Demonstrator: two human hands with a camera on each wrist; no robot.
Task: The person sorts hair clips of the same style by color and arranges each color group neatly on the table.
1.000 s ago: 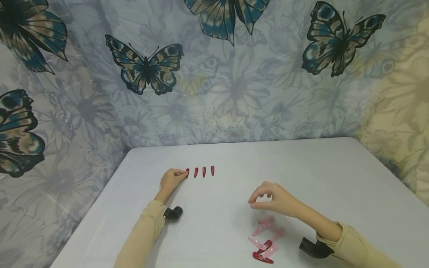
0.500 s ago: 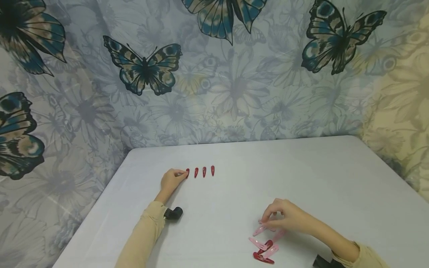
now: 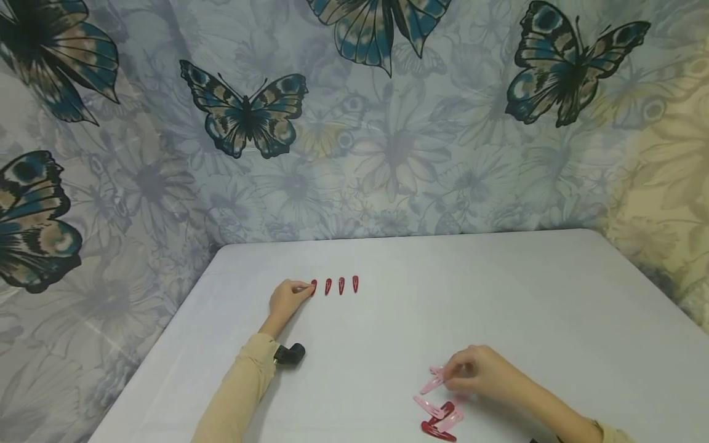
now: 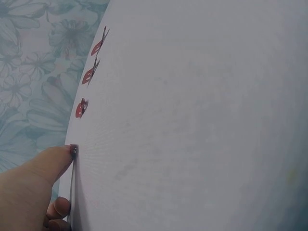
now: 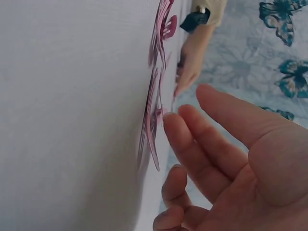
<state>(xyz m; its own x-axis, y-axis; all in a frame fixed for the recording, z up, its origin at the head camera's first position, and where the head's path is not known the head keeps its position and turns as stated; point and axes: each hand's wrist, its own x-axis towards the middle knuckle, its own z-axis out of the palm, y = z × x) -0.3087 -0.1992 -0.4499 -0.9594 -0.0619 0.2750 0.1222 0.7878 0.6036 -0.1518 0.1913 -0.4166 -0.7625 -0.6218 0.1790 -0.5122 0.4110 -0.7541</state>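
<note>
I log: left hand [image 3: 285,299], pinching leftmost red clip [image 3: 314,286]; right hand [image 3: 483,371], digits parted, beside pink clips [image 3: 432,386].

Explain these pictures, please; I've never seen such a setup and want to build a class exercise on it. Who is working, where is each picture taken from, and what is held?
No machine here: a person works with two bare hands. The wide picture comes from a camera on the head, looking forward and down. The other two come from wrist cameras, each watching one hand closely.

On the white table four red hair clips lie in a row. Nearer the viewer, pink clips lie loosely with some red ones. The left hand has its grip on the leftmost red clip. The right hand is close to the pink clips, thumb and fingers apart; its wrist view shows no clip held, though I can't tell whether it touches one.
</note>
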